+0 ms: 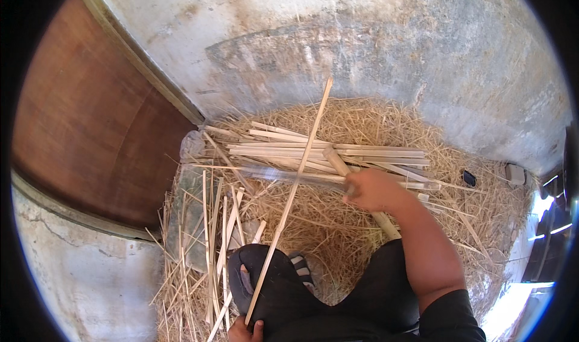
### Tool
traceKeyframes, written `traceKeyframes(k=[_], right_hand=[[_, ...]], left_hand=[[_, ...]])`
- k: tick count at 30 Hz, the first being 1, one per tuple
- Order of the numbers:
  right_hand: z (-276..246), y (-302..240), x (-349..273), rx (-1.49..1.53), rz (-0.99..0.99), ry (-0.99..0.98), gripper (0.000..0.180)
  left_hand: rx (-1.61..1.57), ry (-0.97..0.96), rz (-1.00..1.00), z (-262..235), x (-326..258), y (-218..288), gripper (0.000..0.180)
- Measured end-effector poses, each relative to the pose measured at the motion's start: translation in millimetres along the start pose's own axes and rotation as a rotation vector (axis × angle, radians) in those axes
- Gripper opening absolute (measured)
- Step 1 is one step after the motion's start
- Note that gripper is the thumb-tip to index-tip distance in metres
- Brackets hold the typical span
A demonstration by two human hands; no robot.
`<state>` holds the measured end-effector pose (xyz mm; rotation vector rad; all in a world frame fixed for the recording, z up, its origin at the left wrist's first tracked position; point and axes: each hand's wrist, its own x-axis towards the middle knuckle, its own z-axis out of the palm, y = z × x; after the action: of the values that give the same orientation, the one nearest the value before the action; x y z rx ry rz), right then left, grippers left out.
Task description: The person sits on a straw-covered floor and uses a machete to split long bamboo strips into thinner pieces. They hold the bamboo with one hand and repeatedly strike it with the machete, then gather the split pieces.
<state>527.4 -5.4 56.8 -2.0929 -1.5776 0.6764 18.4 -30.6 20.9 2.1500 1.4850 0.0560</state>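
Observation:
My left hand (245, 331), partly cut off by the lower edge, is closed round the near end of a long pale bamboo strip (288, 206). The strip slants up and away past my left knee, its far tip before the wall. My right hand (371, 189) is in a fist round a knife (271, 173). Its long blade points left, smeared by motion, and crosses the strip in the picture; whether they touch I cannot tell. The fist hides the knife's handle. A thicker round bamboo stick (385, 224) runs beneath or behind my right hand.
Several split bamboo strips (271, 144) lie stacked beyond my hands. More strips (208, 239) lie loose at the left. Straw (386, 122) covers the ground up to a stained wall (362, 40). A brown door panel (90, 119) stands left; a small black object (468, 177) lies right.

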Motion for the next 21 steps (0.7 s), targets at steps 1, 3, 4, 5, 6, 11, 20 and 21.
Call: traceKeyframes(k=[1,3,4,5,6,11,20,21], right_hand=[[5,-15,-3,-0.044,-0.098,-0.098,0.029],[1,-28,-10,-0.082,-0.182,-0.231,0.028],[-6,-31,-12,-0.075,-0.169,-0.268,0.028],[-10,-29,-11,-0.069,-0.157,-0.305,0.029],[-15,-17,-9,-0.033,-0.052,-0.221,0.03],[-19,19,-5,0.002,0.17,0.078,0.031],[-14,30,3,0.123,0.149,-0.091,0.036],[-12,36,5,0.172,0.162,-0.03,0.036]], left_hand=[[-0.005,0.003,-0.002,0,-2,1,0.064],[0.015,0.063,0.052,1,-6,-3,0.066],[0.04,0.119,0.108,5,-9,-11,0.066],[0.066,0.175,0.163,10,-12,-20,0.066],[0.139,0.207,0.18,16,-16,-30,0.066],[0.301,0.335,0.288,30,-12,-39,0.064],[0.329,0.242,0.138,32,-19,-43,0.064],[0.294,0.197,0.112,28,-16,-38,0.065]])
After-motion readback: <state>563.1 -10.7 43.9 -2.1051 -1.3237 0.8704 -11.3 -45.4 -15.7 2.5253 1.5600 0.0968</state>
